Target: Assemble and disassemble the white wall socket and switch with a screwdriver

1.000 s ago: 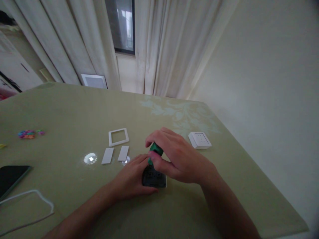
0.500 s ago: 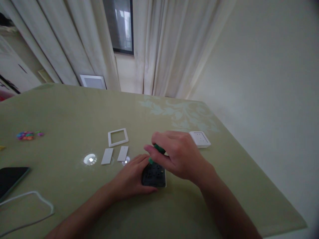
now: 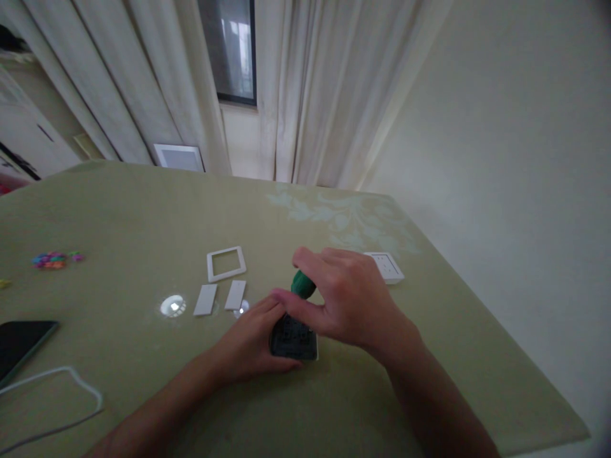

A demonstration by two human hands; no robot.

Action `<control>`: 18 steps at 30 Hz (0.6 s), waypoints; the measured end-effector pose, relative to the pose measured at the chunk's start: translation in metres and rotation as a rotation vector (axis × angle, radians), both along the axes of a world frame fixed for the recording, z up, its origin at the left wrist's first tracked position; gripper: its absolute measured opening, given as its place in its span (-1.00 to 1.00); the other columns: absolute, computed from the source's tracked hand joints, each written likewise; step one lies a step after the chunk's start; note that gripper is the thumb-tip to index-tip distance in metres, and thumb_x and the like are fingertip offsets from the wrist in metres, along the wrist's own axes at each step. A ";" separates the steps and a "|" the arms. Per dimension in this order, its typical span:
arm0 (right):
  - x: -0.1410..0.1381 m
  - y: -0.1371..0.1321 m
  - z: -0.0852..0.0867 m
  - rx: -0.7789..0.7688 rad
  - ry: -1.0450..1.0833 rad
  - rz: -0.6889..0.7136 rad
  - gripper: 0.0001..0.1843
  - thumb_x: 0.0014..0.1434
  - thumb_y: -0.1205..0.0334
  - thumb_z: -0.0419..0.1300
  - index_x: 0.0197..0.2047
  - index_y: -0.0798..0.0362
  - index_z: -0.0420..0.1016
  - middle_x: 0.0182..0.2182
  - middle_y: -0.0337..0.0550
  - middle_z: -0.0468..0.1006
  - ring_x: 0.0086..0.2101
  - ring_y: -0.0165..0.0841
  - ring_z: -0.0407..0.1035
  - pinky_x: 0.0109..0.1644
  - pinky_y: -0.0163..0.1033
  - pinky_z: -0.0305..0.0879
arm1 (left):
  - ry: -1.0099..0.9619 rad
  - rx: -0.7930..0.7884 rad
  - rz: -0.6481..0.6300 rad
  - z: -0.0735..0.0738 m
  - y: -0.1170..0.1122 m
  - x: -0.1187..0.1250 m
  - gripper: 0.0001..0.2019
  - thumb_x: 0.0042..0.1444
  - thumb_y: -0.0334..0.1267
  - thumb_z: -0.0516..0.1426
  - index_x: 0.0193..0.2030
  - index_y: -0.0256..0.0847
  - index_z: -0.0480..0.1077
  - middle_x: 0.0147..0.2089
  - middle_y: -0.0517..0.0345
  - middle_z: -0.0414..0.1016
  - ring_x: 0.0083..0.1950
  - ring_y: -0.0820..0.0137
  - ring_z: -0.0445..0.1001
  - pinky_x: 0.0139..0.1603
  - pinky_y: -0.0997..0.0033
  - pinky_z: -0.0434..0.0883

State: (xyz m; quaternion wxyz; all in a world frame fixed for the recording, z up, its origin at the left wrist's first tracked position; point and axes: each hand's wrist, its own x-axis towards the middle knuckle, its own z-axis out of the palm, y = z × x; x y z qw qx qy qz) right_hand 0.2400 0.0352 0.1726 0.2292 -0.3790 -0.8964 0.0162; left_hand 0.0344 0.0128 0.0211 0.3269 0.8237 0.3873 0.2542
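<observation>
My left hand [image 3: 252, 340] is closed around the left side of a wall switch base [image 3: 293, 340], a dark square body with a pale edge. Above it, my right hand [image 3: 346, 299] grips a screwdriver by its green handle [image 3: 303, 284]. The shaft and tip are hidden behind my right thumb, so where the tip rests does not show. Beyond my left hand lie two white switch rockers [image 3: 205, 299] [image 3: 235, 295] and a white square frame [image 3: 226, 263].
Past my right hand sits a white socket [image 3: 386, 267], partly covered by it. On the left are small colourful pieces [image 3: 50, 259], a dark phone [image 3: 23, 343] and a white cable [image 3: 86, 385]. The table [image 3: 157, 216] meets a wall on the right.
The green handle has turned more upright and shows more between my right thumb and fingers. My right hand has shifted slightly; my left hand and the switch base stay in place.
</observation>
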 end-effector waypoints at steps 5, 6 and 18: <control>0.004 0.002 0.002 -0.155 0.043 0.207 -0.81 0.52 0.16 0.09 0.04 0.02 0.48 -0.12 -0.11 0.66 -0.12 -0.24 0.51 -0.07 -0.19 0.27 | -0.016 0.010 -0.007 -0.003 0.001 0.000 -0.29 0.01 -0.17 0.52 0.30 -0.10 0.44 0.26 -0.02 0.57 0.26 -0.07 0.54 0.28 -0.06 0.50; 0.004 0.002 0.002 -0.159 0.045 0.202 -0.80 0.49 0.15 0.12 0.06 0.03 0.47 -0.11 -0.09 0.66 -0.11 -0.22 0.51 -0.06 -0.18 0.29 | -0.026 0.013 -0.015 -0.004 0.001 0.000 -0.28 0.01 -0.18 0.51 0.32 -0.09 0.43 0.26 -0.01 0.57 0.26 -0.06 0.54 0.29 -0.05 0.50; -0.002 -0.002 -0.001 -0.010 0.017 -0.001 -0.67 0.52 0.00 0.10 -0.16 0.04 0.52 -0.40 -0.15 0.58 -0.35 -0.26 0.40 -0.23 -0.17 0.21 | -0.028 0.004 0.000 -0.002 0.001 -0.002 -0.34 0.02 -0.13 0.50 0.27 -0.09 0.48 0.21 0.03 0.60 0.24 -0.05 0.56 0.27 0.02 0.51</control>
